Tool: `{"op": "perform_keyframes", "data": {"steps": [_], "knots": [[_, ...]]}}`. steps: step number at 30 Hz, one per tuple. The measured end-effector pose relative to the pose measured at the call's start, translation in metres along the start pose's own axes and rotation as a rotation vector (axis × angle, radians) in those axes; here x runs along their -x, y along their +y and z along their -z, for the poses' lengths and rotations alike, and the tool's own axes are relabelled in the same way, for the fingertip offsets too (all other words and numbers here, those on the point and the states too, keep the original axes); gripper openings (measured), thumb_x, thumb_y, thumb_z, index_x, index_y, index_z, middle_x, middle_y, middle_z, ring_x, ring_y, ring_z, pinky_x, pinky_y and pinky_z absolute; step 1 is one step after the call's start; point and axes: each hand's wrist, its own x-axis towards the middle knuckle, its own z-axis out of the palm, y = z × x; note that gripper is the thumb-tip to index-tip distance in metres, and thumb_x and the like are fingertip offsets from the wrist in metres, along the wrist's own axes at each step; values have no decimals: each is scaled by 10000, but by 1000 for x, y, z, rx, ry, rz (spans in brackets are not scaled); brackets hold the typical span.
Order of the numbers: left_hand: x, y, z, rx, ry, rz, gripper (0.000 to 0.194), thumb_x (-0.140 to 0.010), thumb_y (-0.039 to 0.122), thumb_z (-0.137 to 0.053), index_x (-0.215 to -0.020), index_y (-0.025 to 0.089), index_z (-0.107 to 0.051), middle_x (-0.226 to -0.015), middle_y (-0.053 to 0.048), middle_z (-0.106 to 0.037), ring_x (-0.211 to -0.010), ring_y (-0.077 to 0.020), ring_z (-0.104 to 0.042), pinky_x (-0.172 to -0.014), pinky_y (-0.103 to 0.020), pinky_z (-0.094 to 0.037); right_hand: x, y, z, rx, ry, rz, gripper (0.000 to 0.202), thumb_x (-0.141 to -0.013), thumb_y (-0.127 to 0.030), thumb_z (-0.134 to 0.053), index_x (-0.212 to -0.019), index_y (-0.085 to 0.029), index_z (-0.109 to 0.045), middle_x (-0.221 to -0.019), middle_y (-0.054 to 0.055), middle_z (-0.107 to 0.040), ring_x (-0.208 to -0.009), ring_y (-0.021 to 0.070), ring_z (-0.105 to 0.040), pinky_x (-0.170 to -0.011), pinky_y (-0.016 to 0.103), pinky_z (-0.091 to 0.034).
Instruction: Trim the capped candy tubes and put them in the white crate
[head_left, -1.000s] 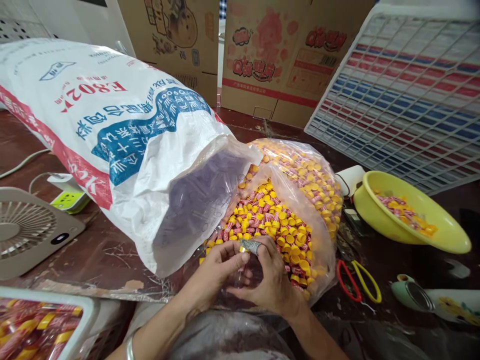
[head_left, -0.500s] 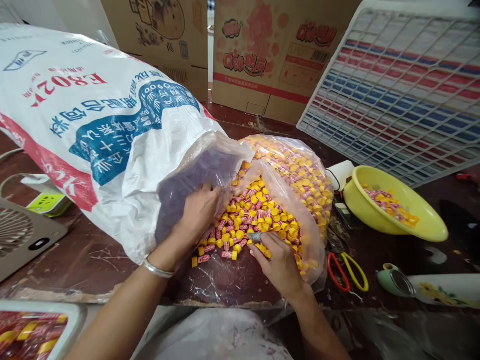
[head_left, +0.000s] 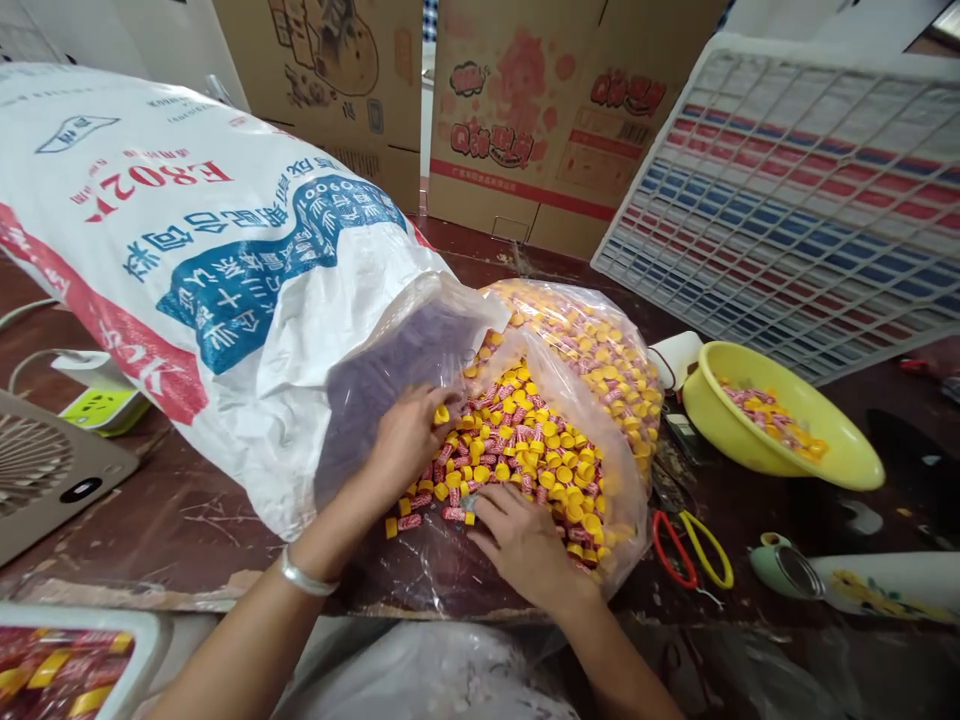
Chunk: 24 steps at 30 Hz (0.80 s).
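Many small red-patterned tubes with yellow caps [head_left: 517, 430] spill from a clear plastic bag [head_left: 626, 500] onto the dark table. My left hand [head_left: 409, 435], a silver bangle on its wrist, is at the mouth of a big white woven sack [head_left: 292, 400]; its fingers are closed on a yellow-capped piece [head_left: 441, 413]. My right hand [head_left: 521, 540] rests at the near edge of the pile with curled fingers. Something grey-blue shows at its fingertips, too small to make out.
To the right are a yellow bowl [head_left: 780, 400] with more pieces, scissors [head_left: 690, 550], a green-and-white flowered object [head_left: 862, 580] and a white rack [head_left: 795, 200]. At left are a fan [head_left: 52, 470] and a white tray [head_left: 142, 640]. Cartons [head_left: 540, 120] stand behind.
My left hand has come slightly right, out toward the pile, and a yellow cap now shows at its fingers. My right hand has moved left and nearer to me along the pile.
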Motion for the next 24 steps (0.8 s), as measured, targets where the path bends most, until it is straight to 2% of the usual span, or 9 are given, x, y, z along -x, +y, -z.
{"op": "perform_keyframes", "data": {"steps": [2, 4, 7, 11, 14, 16, 17, 22, 24], "knots": [[10, 0, 7, 337, -68, 53, 290, -881, 353, -652, -1106, 176, -705, -997, -69, -740, -941, -240, -662, -840, -327, -507, 0, -2, -9, 40, -17, 7, 284, -829, -103, -734, -1061, -221, -620, -1122, 70, -672, -1003, 245, -649, -812, 364, -551], [24, 2, 14, 628, -173, 117, 363, -850, 441, -672, -1075, 157, -710, -855, -35, -731, -785, -200, -649, -727, -286, -500, 0, -2, -17, 70, -19, -3, 210, -858, -97, -687, -1022, -214, -626, -1102, 75, -672, -956, 235, -664, -780, 346, -555], [43, 6, 21, 856, -259, 175, 387, -817, 472, -697, -1010, 137, -710, -784, -11, -696, -701, -158, -598, -668, -251, -465, -1, 0, -20, 45, 9, -52, 121, -866, -126, -651, -957, -201, -622, -989, 65, -666, -815, 212, -667, -694, 315, -544], [64, 5, 21, 853, -332, 204, 333, -852, 455, -663, -971, 146, -702, -830, -17, -705, -728, -160, -600, -674, -249, -446, 0, 9, -5, -187, 244, -212, 53, -891, -213, -627, -937, -200, -605, -835, 31, -655, -719, 190, -653, -663, 300, -550], [75, 1, 14, 746, -380, 163, 290, -862, 419, -650, -984, 165, -719, -993, -53, -748, -908, -217, -647, -829, -296, -464, 2, 14, 17, -344, 343, -234, 90, -954, -248, -583, -1015, -209, -637, -948, 58, -683, -898, 210, -684, -807, 336, -577], [81, 0, 8, 701, -402, 143, 271, -861, 401, -652, -1006, 187, -732, -1061, -58, -754, -994, -242, -648, -920, -327, -451, 2, 14, 29, -395, 293, -171, 139, -976, -245, -562, -1073, -220, -659, -1105, 79, -677, -1064, 224, -660, -928, 370, -554], [84, 0, 5, 691, -408, 136, 268, -856, 402, -659, -1013, 199, -737, -1065, -55, -756, -1004, -247, -650, -932, -333, -451, 2, 12, 32, -422, 262, -153, 142, -977, -248, -568, -1080, -224, -662, -1118, 76, -680, -1078, 224, -659, -945, 375, -549], [90, 6, -4, 727, -411, 134, 281, -854, 423, -663, -1003, 199, -741, -995, -39, -757, -933, -232, -644, -859, -307, -474, -1, 3, 32, -544, 144, -187, 104, -962, -318, -624, -999, -222, -641, -911, 33, -729, -850, 200, -719, -779, 324, -591], [89, 10, -5, 781, -414, 145, 277, -858, 420, -655, -959, 175, -736, -914, -34, -741, -867, -216, -627, -807, -294, -475, -2, -1, 32, -498, 106, -105, 114, -973, -322, -605, -987, -220, -654, -927, 42, -727, -895, 204, -712, -810, 335, -585]]}}
